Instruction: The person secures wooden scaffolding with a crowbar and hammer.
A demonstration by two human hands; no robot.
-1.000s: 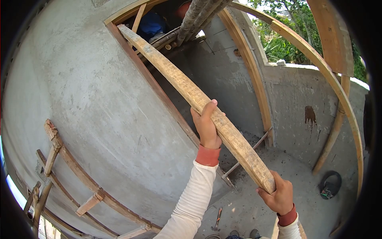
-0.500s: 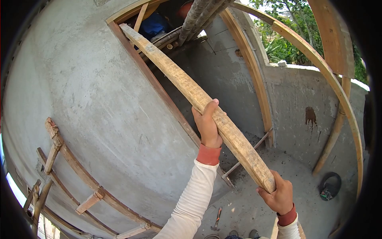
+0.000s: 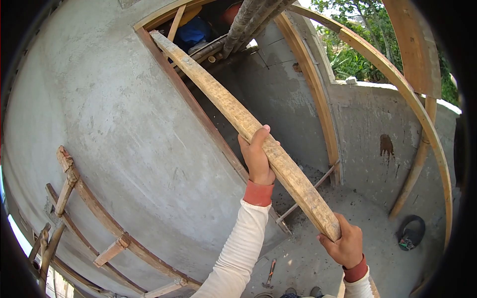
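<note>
A long, worn wooden plank (image 3: 218, 94) slants across the view, its far end up by the top of the wooden door frame (image 3: 171, 74). Around its middle wraps my left hand (image 3: 257, 156), thumb laid over the upper face. My right hand (image 3: 345, 242) grips the near lower end, fingers curled round the edge. Both sleeves are white with red cuffs. Behind the plank lies the doorway opening, partly covered by it.
A rough wooden ladder (image 3: 97, 208) leans at the left wall. On the floor are a hammer (image 3: 270, 274) and a black round container (image 3: 411, 232). Wooden poles (image 3: 243, 30) cross the doorway's top. A long timber (image 3: 422, 114) and a post (image 3: 415, 174) stand at the right.
The plank and both hands have shifted very slightly left and down in the view. Both hands keep their hold.
</note>
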